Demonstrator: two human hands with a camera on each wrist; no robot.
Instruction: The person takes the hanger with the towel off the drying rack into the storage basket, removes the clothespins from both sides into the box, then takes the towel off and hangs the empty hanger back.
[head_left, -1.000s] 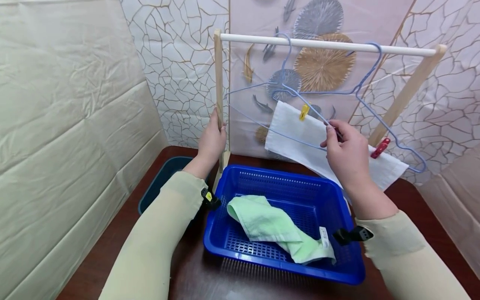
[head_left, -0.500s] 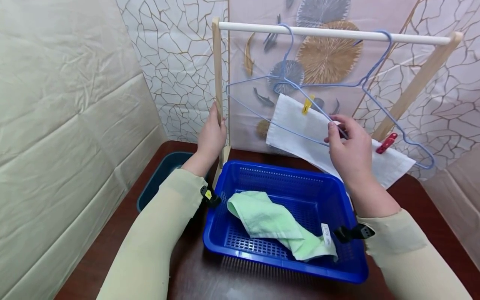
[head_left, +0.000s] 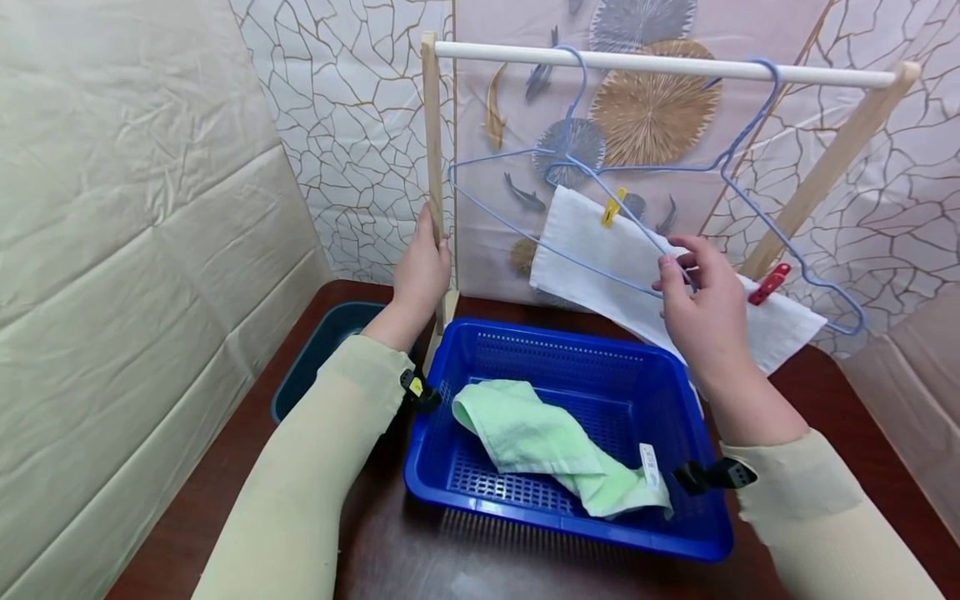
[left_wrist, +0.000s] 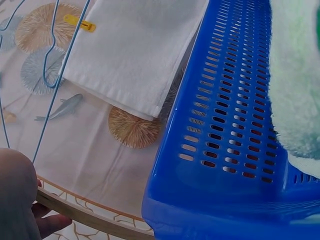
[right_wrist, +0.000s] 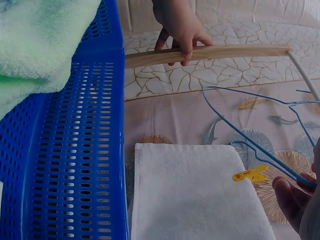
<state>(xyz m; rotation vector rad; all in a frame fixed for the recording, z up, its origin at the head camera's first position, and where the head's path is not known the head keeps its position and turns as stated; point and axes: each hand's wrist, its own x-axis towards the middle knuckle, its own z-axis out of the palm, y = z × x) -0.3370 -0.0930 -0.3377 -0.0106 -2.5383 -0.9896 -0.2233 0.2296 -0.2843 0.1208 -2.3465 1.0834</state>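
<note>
My left hand grips the left wooden post of a small drying rack, fingers and thumb around it. My right hand is at the right end of the front blue wire hanger, with thumb and fingers loosely curled about the wire. That hanger carries no cloth and hooks over the white rail. Behind it, a second blue hanger bears a white towel, held by a yellow clothespin and a red clothespin. The right wrist view shows my right hand only partly.
A blue perforated basket stands below the rack with a crumpled light green towel inside. A dark teal bin is at the left, partly behind my left arm. The rack's right post leans near the patterned wall.
The head view has tilted slightly down, then shifted little. My right hand has slid down and right along the front hanger, its thumb and forefinger now farther apart. My left hand stays on the post.
</note>
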